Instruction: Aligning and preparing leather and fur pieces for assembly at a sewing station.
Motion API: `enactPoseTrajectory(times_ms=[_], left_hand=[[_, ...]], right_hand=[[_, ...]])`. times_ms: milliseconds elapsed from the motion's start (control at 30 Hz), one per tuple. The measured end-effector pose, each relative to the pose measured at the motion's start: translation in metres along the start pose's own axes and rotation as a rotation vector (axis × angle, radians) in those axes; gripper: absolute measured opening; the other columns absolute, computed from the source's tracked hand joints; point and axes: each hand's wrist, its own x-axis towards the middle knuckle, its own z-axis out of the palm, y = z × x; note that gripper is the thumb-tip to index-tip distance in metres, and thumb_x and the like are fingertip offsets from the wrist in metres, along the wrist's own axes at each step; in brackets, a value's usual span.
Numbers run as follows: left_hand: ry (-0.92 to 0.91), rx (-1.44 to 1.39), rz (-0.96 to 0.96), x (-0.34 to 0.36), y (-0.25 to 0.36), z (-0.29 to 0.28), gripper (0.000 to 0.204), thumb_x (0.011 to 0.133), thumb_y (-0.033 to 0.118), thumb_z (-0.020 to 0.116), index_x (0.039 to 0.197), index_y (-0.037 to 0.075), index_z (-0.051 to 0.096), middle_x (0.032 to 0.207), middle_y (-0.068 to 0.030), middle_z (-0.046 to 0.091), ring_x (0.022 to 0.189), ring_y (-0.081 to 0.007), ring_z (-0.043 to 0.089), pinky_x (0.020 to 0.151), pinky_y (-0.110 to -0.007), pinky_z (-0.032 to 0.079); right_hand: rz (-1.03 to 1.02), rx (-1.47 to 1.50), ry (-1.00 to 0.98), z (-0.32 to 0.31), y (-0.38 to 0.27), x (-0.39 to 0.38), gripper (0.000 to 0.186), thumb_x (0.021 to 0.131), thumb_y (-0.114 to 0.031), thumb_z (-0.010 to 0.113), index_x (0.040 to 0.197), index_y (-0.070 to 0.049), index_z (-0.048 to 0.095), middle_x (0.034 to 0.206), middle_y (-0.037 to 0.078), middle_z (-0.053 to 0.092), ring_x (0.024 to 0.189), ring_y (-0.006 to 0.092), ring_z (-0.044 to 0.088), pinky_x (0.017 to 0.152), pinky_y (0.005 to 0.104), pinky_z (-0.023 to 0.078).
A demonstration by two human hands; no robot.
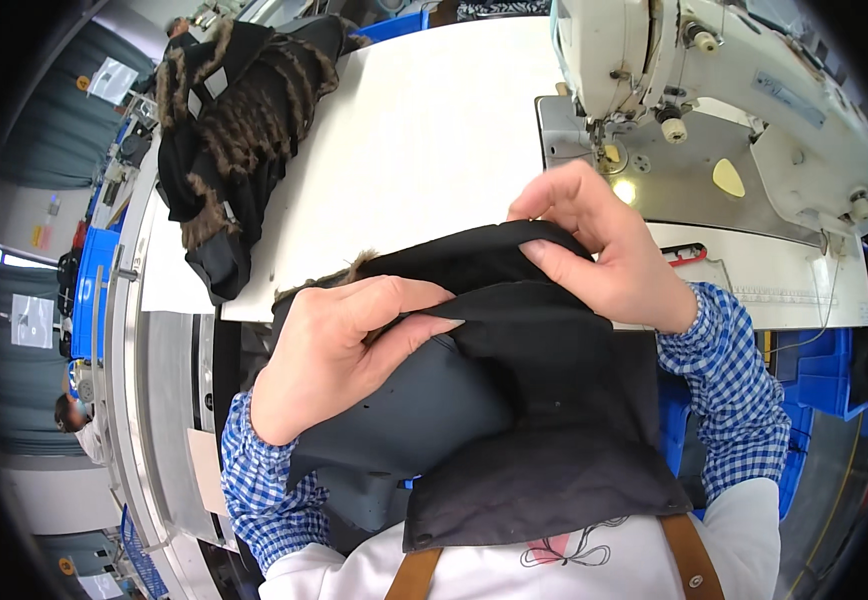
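A piece of black fabric (434,262) with a bit of brown fur trim (362,264) at its left end spans the space between my hands, at the table's near edge. My left hand (339,345) pinches a fold of it between thumb and forefinger. Farther right and higher, my right hand (594,245) grips the upper edge with thumb below and fingers curled over it. Part of the cloth hangs over my lap, where it is hard to tell from the dark apron (554,480). The sewing machine (624,60) stands just beyond my right hand.
A pile of black pieces with brown fur trim (254,130) lies on the white table (424,120) at the far left. Red-handled snips (689,254) and a ruler strip (789,296) are right of my right hand. Blue bins (824,375) stand below the table's right side.
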Motion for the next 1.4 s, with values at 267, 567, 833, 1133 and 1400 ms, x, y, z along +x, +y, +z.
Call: enactPoseTrajectory(times_ms=[267,567,833,1133,1400], left_hand=[[-0.100,-0.051,-0.192,0.014,0.001,0.002,0.016,0.082,0.012,0.077,0.095,0.006,0.069,0.066,-0.0065,0.063,0.053,-0.0162,0.058,0.052,-0.027,0.047],[-0.060,-0.051,-0.051,0.013,-0.012,0.004,0.021,0.079,0.020,0.081,0.087,0.003,0.070,0.064,-0.0070,0.063,0.052,-0.0175,0.059,0.050,-0.027,0.046],[0.062,0.045,-0.177,0.008,-0.003,0.009,0.016,0.076,0.016,0.082,0.082,0.004,0.072,0.063,-0.0057,0.062,0.049,-0.0152,0.057,0.048,-0.026,0.044],[0.322,0.305,-0.029,0.001,-0.001,0.011,0.019,0.070,0.010,0.085,0.085,0.007,0.074,0.114,-0.0087,0.065,0.051,-0.0080,0.053,0.048,-0.024,0.047],[0.259,0.167,-0.034,0.003,-0.004,0.006,0.019,0.072,0.008,0.084,0.085,0.004,0.071,0.095,-0.0095,0.068,0.059,-0.0133,0.061,0.053,-0.024,0.050]], right_hand=[[-0.024,-0.272,-0.339,-0.023,-0.007,0.010,0.007,0.091,-0.005,0.061,0.094,-0.002,0.066,0.111,0.010,0.057,0.095,0.0172,0.056,0.085,0.0285,0.043],[-0.020,-0.421,-0.399,-0.029,-0.007,0.012,0.013,0.084,-0.010,0.074,0.089,-0.001,0.067,0.109,0.010,0.060,0.093,0.0180,0.059,0.081,0.0287,0.047],[-0.082,-0.492,-0.354,-0.031,-0.002,0.009,0.013,0.081,-0.007,0.075,0.089,-0.001,0.067,0.105,0.011,0.063,0.087,0.0183,0.061,0.075,0.0289,0.048],[-0.171,-0.459,-0.176,-0.018,0.000,0.001,0.010,0.083,-0.007,0.073,0.085,0.000,0.067,0.083,0.007,0.067,0.067,0.0163,0.062,0.060,0.0266,0.047],[-0.036,-0.308,-0.132,-0.011,-0.004,-0.006,0.012,0.083,-0.007,0.074,0.084,-0.001,0.064,0.079,0.005,0.067,0.067,0.0100,0.061,0.061,0.0239,0.047]])
